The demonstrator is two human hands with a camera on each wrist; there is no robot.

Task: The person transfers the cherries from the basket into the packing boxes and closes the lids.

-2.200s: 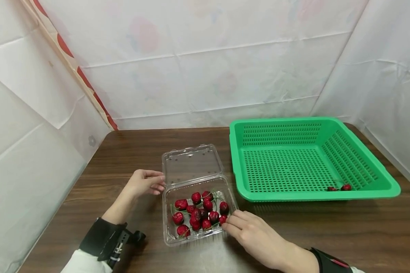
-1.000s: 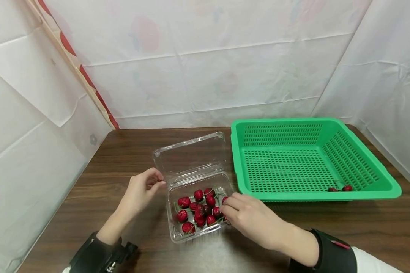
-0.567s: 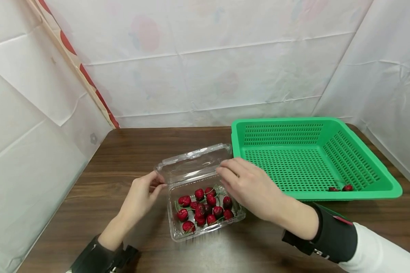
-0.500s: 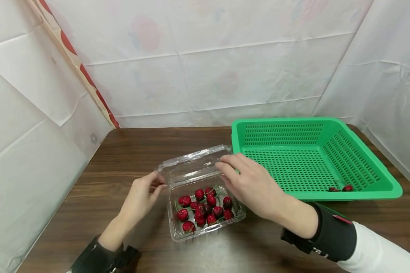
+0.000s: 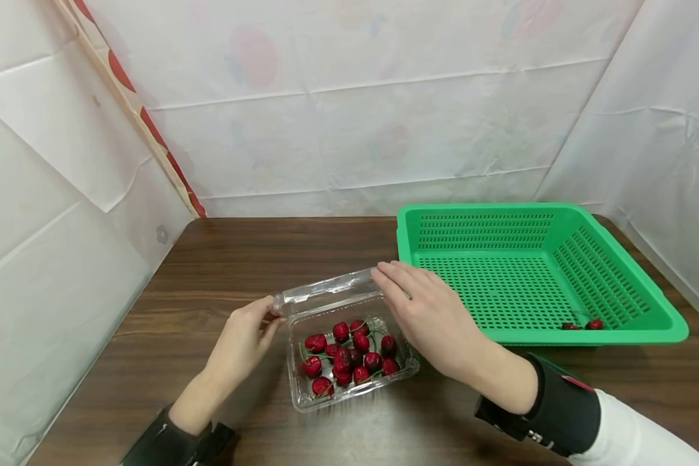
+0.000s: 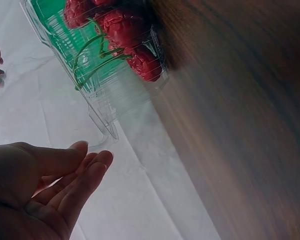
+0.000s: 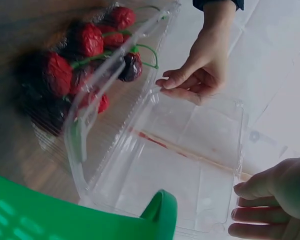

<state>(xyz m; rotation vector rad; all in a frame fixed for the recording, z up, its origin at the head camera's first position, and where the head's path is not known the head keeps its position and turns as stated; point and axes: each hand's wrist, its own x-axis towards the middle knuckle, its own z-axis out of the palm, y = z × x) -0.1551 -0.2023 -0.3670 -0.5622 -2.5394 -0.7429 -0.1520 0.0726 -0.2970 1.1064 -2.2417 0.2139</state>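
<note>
A clear plastic clamshell box (image 5: 349, 400) full of red cherries (image 5: 342, 359) with green stems stands on the wooden table. Its hinged lid (image 5: 326, 294) is raised at the back, tilted over the hinge line. At the lid's left end near the hinge, my left hand (image 5: 241, 336) pinches the clear plastic between thumb and fingertips; the left wrist view shows this pinch (image 6: 55, 180) too. My right hand (image 5: 433, 317) is at the lid's right end, its fingers fairly straight at the lid's edge. In the right wrist view those fingers (image 7: 257, 215) lie beside the lid.
A green perforated basket (image 5: 538, 335) stands right of the box, close to my right hand. Two cherries (image 5: 594, 324) lie in its near right corner. White sheeting (image 5: 349, 129) hangs behind and on both sides of the table (image 5: 239, 259).
The lid, lying back flat at first, has swung up. My left hand has kept near its left end. My right hand has left the cherries at the box's front right corner and risen to the lid.
</note>
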